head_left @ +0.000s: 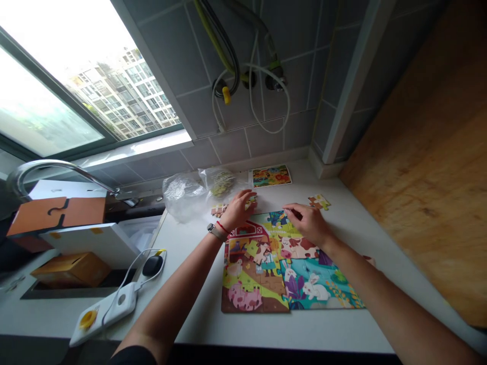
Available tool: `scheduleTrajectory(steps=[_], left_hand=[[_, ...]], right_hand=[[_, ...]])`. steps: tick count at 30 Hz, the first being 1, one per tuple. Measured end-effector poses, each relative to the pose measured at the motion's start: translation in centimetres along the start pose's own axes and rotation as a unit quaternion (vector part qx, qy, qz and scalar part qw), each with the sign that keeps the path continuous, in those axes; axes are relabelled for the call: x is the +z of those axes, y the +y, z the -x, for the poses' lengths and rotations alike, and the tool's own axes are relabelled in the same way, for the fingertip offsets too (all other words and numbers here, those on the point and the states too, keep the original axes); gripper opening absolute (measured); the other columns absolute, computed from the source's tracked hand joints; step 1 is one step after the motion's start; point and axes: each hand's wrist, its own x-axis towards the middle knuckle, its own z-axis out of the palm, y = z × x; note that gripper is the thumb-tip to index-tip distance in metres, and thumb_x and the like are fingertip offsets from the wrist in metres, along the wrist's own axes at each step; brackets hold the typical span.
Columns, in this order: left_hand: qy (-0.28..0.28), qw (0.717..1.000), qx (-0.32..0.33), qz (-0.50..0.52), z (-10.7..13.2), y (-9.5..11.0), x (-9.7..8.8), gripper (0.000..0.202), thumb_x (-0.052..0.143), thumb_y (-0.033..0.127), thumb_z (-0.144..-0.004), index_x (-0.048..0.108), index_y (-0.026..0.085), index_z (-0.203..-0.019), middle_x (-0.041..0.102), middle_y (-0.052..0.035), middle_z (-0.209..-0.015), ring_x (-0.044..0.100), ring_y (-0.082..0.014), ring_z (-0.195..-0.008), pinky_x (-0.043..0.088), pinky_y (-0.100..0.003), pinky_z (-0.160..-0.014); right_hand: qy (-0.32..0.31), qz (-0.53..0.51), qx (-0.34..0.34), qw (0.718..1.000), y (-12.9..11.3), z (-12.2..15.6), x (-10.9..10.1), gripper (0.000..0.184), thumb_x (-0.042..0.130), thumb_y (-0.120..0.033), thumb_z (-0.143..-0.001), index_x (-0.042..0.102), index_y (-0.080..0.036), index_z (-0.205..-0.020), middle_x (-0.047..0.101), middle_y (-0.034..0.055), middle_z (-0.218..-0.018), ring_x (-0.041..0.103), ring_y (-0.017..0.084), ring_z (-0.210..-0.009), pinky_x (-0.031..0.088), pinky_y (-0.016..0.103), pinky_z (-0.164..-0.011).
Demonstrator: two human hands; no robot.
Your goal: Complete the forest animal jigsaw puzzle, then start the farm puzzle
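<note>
A partly joined jigsaw puzzle (272,299) lies flat on the counter, showing a red barn, a pink pig, a cow and white rabbits. My left hand (239,210), wearing a watch and a red string, reaches over loose puzzle pieces (218,209) behind the barn; its fingers are stretched forward and partly cover them. At the puzzle's far edge, my right hand (310,223) has thumb and fingers pinched together beside a blue puzzle piece (277,219). Whatever sits between those fingertips is too small to make out.
Behind the loose pieces lie clear plastic bags (184,195) and a colourful picture card (271,176). More loose pieces (318,202) rest at the right. A power strip (106,314), boxes (57,218) and a faucet (64,165) stand left. A wooden panel (426,167) borders the right.
</note>
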Motion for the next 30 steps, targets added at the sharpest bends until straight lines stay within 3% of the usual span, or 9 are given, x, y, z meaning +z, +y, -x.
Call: scheduleTrajectory(steps=[3, 7, 11, 14, 17, 20, 24, 27, 30], left_hand=[[-0.002, 1.000, -0.013, -0.017, -0.9, -1.2, 0.6, 0.044, 0.065, 0.014, -0.098, 0.059, 0.017, -0.142, 0.061, -0.0178, -0.144, 0.066, -0.0296, -0.130, 0.054, -0.046, -0.114], [-0.001, 1.000, -0.020, -0.023, -1.1, -2.2, 0.3, 0.055, 0.062, 0.005, -0.095, 0.052, 0.016, -0.148, 0.061, -0.0164, -0.139, 0.071, -0.0243, -0.117, 0.059, -0.041, -0.104], [-0.017, 1.000, -0.012, -0.019, -1.5, -2.4, -0.5, 0.058, 0.069, 0.007, -0.091, 0.056, 0.020, -0.146, 0.064, -0.0106, -0.129, 0.072, -0.0201, -0.101, 0.062, -0.037, -0.093], [-0.029, 0.999, -0.002, -0.014, -1.9, -2.0, -1.4, 0.054, 0.074, 0.009, -0.090, 0.061, 0.021, -0.141, 0.066, -0.0095, -0.128, 0.072, -0.0211, -0.102, 0.062, -0.038, -0.095], [-0.017, 1.000, 0.022, -0.011, -2.1, -0.4, -2.4, 0.045, 0.075, 0.012, -0.091, 0.066, 0.022, -0.135, 0.067, -0.0089, -0.128, 0.071, -0.0230, -0.111, 0.060, -0.041, -0.102], [-0.007, 0.997, 0.067, 0.032, -1.9, 2.7, -2.6, 0.040, 0.074, 0.016, -0.094, 0.066, 0.022, -0.133, 0.067, -0.0087, -0.129, 0.070, -0.0223, -0.114, 0.060, -0.040, -0.103], [-0.096, 0.985, 0.111, 0.092, -1.2, 6.8, -0.8, 0.045, 0.075, 0.014, -0.093, 0.064, 0.022, -0.137, 0.066, -0.0089, -0.132, 0.070, -0.0227, -0.117, 0.060, -0.040, -0.104], [-0.127, 0.982, 0.104, 0.095, -0.7, 8.0, 0.8, 0.050, 0.075, 0.014, -0.093, 0.061, 0.020, -0.141, 0.065, -0.0113, -0.133, 0.070, -0.0244, -0.117, 0.061, -0.042, -0.103], [-0.132, 0.982, 0.100, 0.093, -0.4, 7.7, 1.6, 0.045, 0.075, 0.017, -0.095, 0.063, 0.019, -0.138, 0.067, -0.0116, -0.132, 0.070, -0.0245, -0.116, 0.061, -0.041, -0.103]], right_hand=[[0.025, -0.009, -0.009, 1.000, -0.2, 0.1, 0.0, 0.025, 0.060, -0.032, -0.098, 0.082, -0.022, -0.099, 0.085, 0.0064, -0.094, 0.080, 0.023, -0.079, 0.062, 0.031, -0.073], [0.079, -0.007, -0.016, 0.997, -0.7, 0.0, -0.5, 0.023, 0.060, -0.031, -0.099, 0.082, -0.022, -0.100, 0.083, 0.0041, -0.085, 0.075, 0.019, -0.067, 0.059, 0.029, -0.068], [0.108, -0.004, 0.016, 0.994, -1.0, -0.2, -1.0, 0.024, 0.062, -0.033, -0.098, 0.082, -0.021, -0.098, 0.074, 0.0011, -0.067, 0.066, 0.017, -0.055, 0.053, 0.029, -0.059], [0.108, -0.034, 0.052, 0.992, -1.0, -0.2, -1.1, 0.024, 0.063, -0.036, -0.098, 0.081, -0.021, -0.098, 0.072, 0.0006, -0.065, 0.067, 0.017, -0.054, 0.052, 0.029, -0.057], [0.139, -0.079, 0.095, 0.982, -1.0, -0.3, -1.3, 0.025, 0.066, -0.040, -0.097, 0.080, -0.020, -0.100, 0.068, -0.0010, -0.060, 0.065, 0.016, -0.052, 0.052, 0.028, -0.055], [0.185, -0.128, 0.140, 0.964, -0.8, -0.6, -1.5, 0.028, 0.069, -0.044, -0.094, 0.079, -0.019, -0.100, 0.064, -0.0022, -0.058, 0.063, 0.016, -0.051, 0.051, 0.027, -0.052], [0.212, -0.163, 0.171, 0.948, -0.5, -1.0, -1.7, 0.028, 0.072, -0.043, -0.090, 0.078, -0.017, -0.097, 0.061, -0.0031, -0.056, 0.060, 0.015, -0.050, 0.050, 0.026, -0.050], [0.206, -0.168, 0.174, 0.948, -0.5, -0.9, -1.7, 0.029, 0.072, -0.044, -0.090, 0.078, -0.017, -0.098, 0.061, -0.0032, -0.056, 0.060, 0.015, -0.051, 0.050, 0.026, -0.051], [0.194, -0.168, 0.172, 0.951, -0.6, -0.9, -1.7, 0.030, 0.072, -0.046, -0.090, 0.078, -0.017, -0.097, 0.061, -0.0029, -0.056, 0.061, 0.015, -0.051, 0.051, 0.026, -0.051]])
